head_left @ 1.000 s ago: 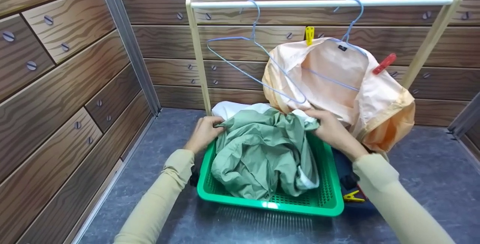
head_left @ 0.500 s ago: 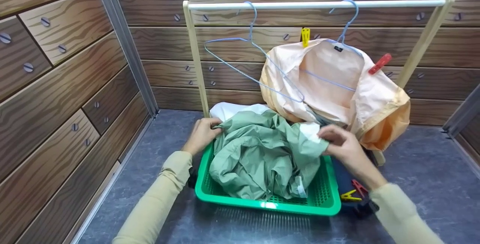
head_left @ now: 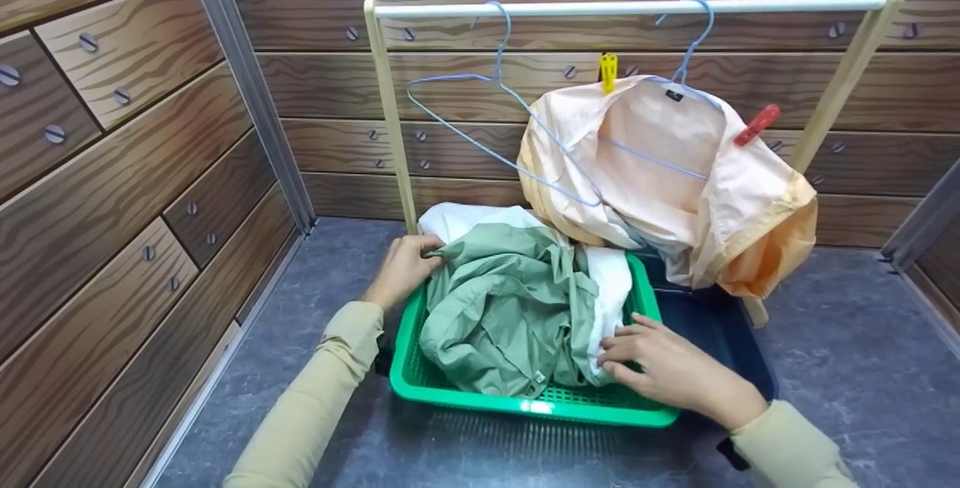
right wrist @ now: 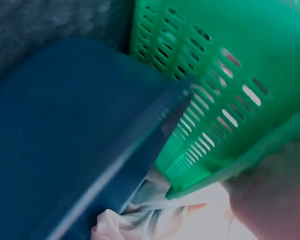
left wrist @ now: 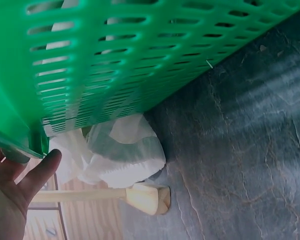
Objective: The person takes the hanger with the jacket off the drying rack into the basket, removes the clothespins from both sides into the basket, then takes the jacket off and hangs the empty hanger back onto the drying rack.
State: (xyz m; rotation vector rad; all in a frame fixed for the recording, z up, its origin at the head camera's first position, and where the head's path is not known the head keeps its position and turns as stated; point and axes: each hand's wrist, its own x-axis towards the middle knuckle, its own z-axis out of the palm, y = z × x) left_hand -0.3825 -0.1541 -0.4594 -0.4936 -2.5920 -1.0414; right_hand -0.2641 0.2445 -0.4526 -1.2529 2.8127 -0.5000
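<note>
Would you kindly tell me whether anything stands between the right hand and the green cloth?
A strip of white cloth lies along the right edge of the green cloth, beside the right hand. The green basket seems no obstacle: the hand reaches over its rim.

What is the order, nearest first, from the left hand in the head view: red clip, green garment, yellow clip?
1. Green garment: right at the left hand.
2. Yellow clip: left side of the hanging garment.
3. Red clip: its right side.
</note>
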